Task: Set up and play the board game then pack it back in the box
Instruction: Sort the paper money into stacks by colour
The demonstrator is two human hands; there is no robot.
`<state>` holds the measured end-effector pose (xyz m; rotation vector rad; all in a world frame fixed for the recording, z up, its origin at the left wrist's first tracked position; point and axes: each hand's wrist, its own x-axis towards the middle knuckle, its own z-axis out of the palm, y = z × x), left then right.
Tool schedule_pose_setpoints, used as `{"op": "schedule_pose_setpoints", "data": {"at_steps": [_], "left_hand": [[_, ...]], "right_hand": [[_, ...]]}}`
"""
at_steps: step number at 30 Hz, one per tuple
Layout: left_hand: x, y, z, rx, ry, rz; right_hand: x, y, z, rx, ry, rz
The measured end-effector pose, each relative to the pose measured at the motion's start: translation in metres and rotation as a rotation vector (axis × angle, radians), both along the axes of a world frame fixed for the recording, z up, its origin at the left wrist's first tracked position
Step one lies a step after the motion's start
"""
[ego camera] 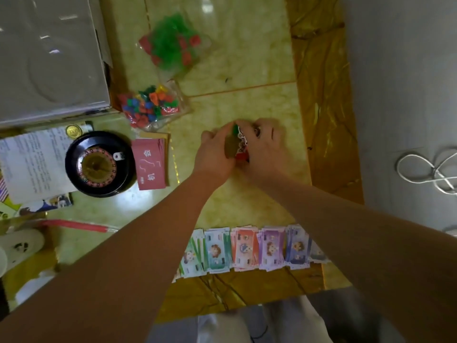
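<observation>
Play money (247, 248), laid in a row at 6 o'clock, slips partly under the right forearm. At centre, left hand (215, 152) and right hand (263, 144) curl round a small red-green-white bundle (239, 142) (blurred, mostly hidden by fingers). Bagged pieces (153, 105) lie at 11 o'clock, with the box (49, 58), cropped, at 10.

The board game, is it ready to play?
Not yet. Done: colourful paper money sits sorted in a row; black spinner wheel and red card stack are out. In hand: left hand and right hand grip a small red-and-green bundle. Left: empty the clear bag of green-and-red pieces and clear bag of multicoloured pieces, play, pack up.
</observation>
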<state>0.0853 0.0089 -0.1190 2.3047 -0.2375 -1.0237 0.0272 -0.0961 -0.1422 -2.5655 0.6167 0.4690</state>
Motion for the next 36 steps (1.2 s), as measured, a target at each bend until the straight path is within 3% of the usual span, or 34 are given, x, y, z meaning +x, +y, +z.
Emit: {"op": "schedule_pose_setpoints", "data": {"at_steps": [5,13,26,36], "left_hand": [[-0.011,0.010,-0.009,-0.015,-0.007,-0.015],[-0.041,0.008,-0.010,-0.036,0.020,-0.060],[-0.124,-0.050,-0.009,-0.096,0.124,-0.233],[-0.162,-0.084,-0.015,-0.079,0.174,-0.198]], "right_hand": [[-0.012,-0.005,-0.004,0.044,-0.050,0.003],[-0.053,-0.015,0.001,-0.008,0.046,0.113],[-0.150,-0.077,0.009,-0.053,0.102,-0.071],[-0.179,-0.110,0.019,0.115,0.021,-0.102]]}}
